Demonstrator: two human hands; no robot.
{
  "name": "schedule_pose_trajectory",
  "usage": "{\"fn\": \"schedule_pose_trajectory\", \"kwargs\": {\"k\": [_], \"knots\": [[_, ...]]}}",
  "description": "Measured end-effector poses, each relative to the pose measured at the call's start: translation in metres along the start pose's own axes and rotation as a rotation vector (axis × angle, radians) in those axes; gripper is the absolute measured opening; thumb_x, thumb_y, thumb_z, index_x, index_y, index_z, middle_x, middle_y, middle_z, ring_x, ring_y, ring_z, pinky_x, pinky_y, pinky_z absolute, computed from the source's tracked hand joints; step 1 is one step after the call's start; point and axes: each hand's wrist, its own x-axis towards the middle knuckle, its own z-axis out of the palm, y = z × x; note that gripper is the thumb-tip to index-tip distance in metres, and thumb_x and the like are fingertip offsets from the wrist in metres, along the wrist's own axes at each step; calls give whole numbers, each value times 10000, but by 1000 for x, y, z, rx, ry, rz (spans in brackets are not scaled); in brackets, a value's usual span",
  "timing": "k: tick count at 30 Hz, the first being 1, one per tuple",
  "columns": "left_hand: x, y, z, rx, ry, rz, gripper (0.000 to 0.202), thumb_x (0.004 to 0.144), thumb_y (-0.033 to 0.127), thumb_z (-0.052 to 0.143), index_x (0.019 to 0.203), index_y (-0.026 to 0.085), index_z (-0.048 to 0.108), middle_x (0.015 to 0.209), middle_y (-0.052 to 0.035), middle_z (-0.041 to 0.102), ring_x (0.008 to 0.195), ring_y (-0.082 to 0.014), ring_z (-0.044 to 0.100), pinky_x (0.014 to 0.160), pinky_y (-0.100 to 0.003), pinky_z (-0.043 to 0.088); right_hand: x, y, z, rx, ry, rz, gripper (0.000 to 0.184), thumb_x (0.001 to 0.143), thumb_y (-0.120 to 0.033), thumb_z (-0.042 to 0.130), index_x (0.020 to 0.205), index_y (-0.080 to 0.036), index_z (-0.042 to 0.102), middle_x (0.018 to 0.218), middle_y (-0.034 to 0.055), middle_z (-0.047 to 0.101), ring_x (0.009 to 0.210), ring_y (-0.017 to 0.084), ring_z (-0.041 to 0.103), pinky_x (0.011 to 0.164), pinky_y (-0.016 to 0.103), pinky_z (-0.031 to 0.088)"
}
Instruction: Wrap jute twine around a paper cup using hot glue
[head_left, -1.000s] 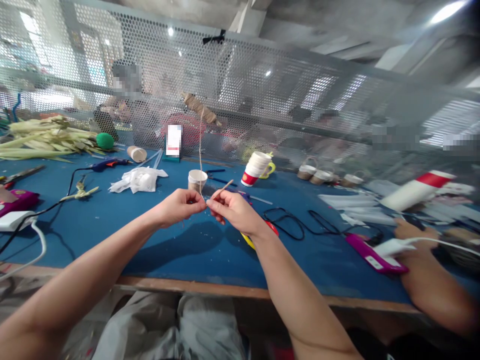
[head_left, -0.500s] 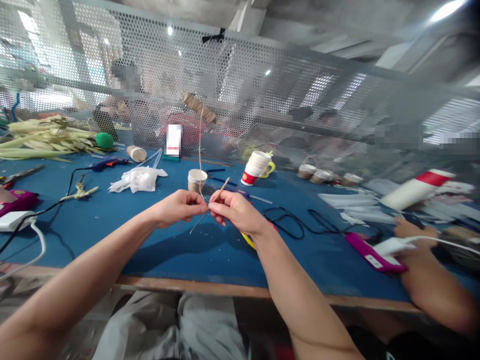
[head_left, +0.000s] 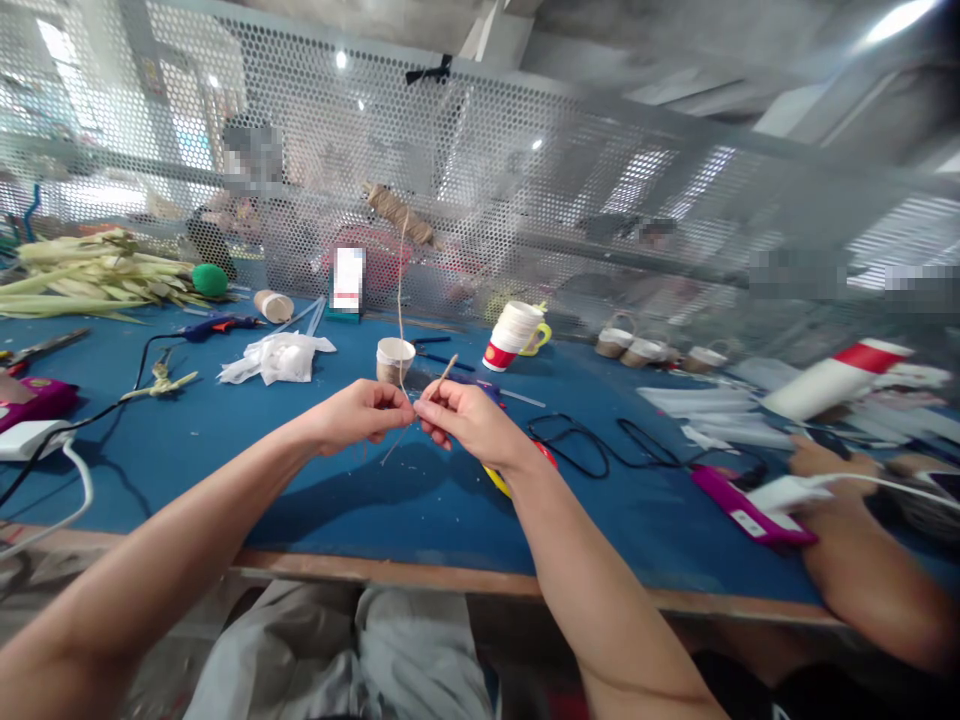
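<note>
Over the blue table [head_left: 352, 510] my two hands nearly touch at the fingertips. My left hand [head_left: 364, 412] is closed in a pinch on a strand of twine [head_left: 400, 300], which runs up to a twine spool [head_left: 397, 214] on the mesh screen. Between the thumb and fingers of my right hand [head_left: 469, 418] is a thin twine-wrapped stick [head_left: 449, 371], its tan end pointing up and right. A thin bare end [head_left: 391, 450] sticks out below the fingers. Just behind the hands stands a small paper cup [head_left: 395, 360] wrapped in brown. Scissors with yellow-and-red handles [head_left: 496, 482] lie partly hidden under my right wrist.
Stacked paper cups [head_left: 508, 335] stand behind my right hand. Leftward are a plastic bag [head_left: 279, 358], a glue gun [head_left: 217, 327] and dried husks [head_left: 97, 270]. A black cable [head_left: 574, 445] and a purple power strip [head_left: 750, 508] lie rightward, beside another person's arm [head_left: 862, 540].
Hardly anything differs. Both hands keep their pinch at the same spot, with only a very slight shift of the fingers. At the far right, the other person's hand area looks slightly changed.
</note>
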Motion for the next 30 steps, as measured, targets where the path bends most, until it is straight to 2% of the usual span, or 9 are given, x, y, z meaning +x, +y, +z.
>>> {"fn": "schedule_pose_trajectory", "kwargs": {"k": [5, 13, 22, 30], "knots": [[0, -2, -3, -122, -89, -29, 242, 730, 353, 589, 706, 117, 535, 577, 56, 401, 463, -31, 309, 432, -188, 221, -2, -2, -3, 40, -47, -2, 265, 690, -370, 654, 713, -158, 496, 561, -47, 521, 440, 49, 459, 412, 193, 363], [0, 0, -3, -121, -102, -39, 262, 714, 374, 602, 698, 121, 534, 577, 57, 406, 466, -34, 317, 439, -193, 229, -1, 2, -4, 62, -83, -19, 274, 691, -384, 650, 740, -158, 504, 581, -43, 533, 447, 53, 472, 419, 199, 379], [-1, 0, 1, -46, -39, -4, 216, 731, 338, 568, 688, 131, 522, 581, 51, 426, 476, -41, 340, 434, -189, 240, -1, 0, -4, 36, -55, -9, 289, 683, -394, 659, 728, -157, 500, 565, -44, 524, 444, 59, 473, 410, 200, 370], [0, 1, 2, 33, 50, 0, 201, 719, 327, 571, 684, 136, 518, 561, 52, 426, 471, -47, 340, 426, -186, 256, 1, 1, 1, -6, 59, 8, 297, 692, -415, 643, 715, -153, 505, 549, -43, 512, 440, 55, 453, 408, 198, 357]]}}
